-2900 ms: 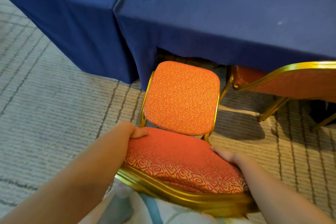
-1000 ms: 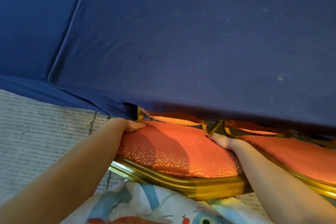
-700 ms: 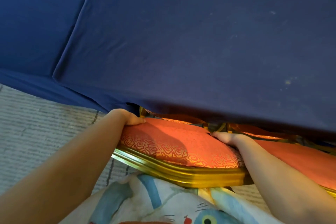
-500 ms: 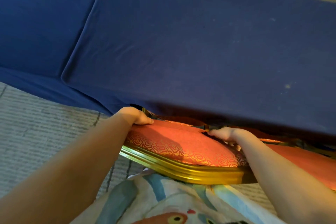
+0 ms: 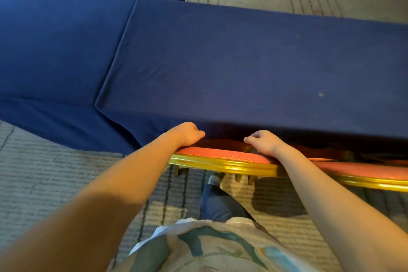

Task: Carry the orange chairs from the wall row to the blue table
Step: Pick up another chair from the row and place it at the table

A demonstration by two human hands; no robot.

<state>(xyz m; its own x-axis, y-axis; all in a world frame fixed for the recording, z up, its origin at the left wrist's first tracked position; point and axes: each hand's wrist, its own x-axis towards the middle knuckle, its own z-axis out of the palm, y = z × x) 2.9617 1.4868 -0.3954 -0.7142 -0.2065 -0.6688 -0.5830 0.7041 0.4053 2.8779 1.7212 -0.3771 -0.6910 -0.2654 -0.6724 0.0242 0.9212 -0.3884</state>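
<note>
Grips orange chair (image 5: 220,155) with curled left hand (image 5: 189,134) at 10 o'clock and curled right hand (image 5: 263,142) at 2 o'clock. Tucked under blue desk (image 5: 242,68) at 12 o'clock.

The chair (image 5: 220,157) stood tucked under the table (image 5: 242,62), a second chair (image 5: 364,172) just right, another table (image 5: 55,40) at left

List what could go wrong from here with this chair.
1. Both the left hand and right hand grip the orange chair right by the blue table; pushing further could pinch fingers under its edge.
2. The neighbouring chair sits close on the right; gold frames may knock.
3. A shoe lies beneath the chair's frame; a leg might catch it.
</note>
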